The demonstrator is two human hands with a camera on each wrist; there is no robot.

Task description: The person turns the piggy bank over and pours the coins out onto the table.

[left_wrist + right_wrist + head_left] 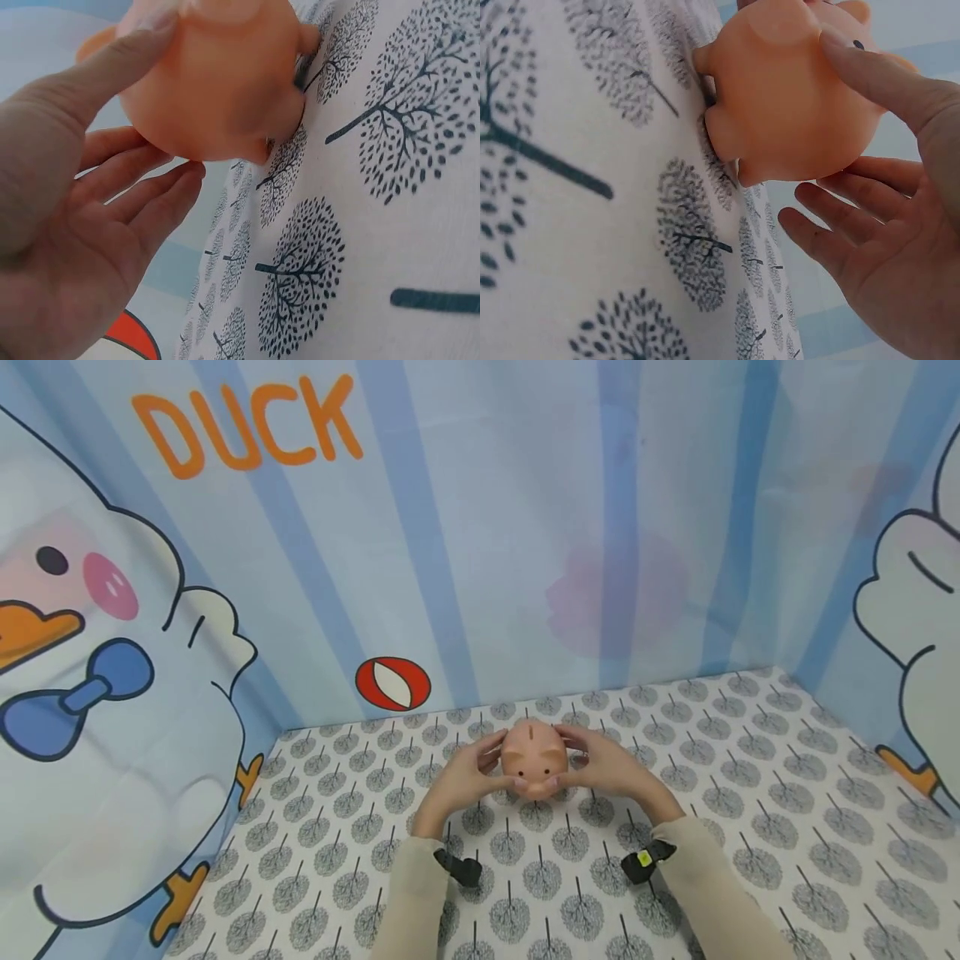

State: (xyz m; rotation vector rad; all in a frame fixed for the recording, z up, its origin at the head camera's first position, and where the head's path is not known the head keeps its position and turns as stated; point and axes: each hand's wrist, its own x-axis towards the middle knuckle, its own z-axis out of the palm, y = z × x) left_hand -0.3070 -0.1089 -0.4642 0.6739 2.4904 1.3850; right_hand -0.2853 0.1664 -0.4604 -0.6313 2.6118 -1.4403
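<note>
A peach-pink piggy bank (534,752) stands upright on the patterned tablecloth, its snout towards me and the coin slot on top. My left hand (467,775) grips it from the left, thumb on the face beside the snout and fingers around the side. From the other side my right hand (606,766) holds it the same way. In the left wrist view the piggy bank (217,82) shows its rounded flank and stubby feet close to the cloth. The right wrist view has the thumb on the piggy bank (795,105) near an eye; some fingertips lie behind or beneath its side.
The white tablecloth (540,877) bears grey tree prints. Blue-striped curtains (510,568) with duck pictures and a red ball print (393,683) rise behind and at both sides. Each wrist wears a black strap with a small camera (639,865).
</note>
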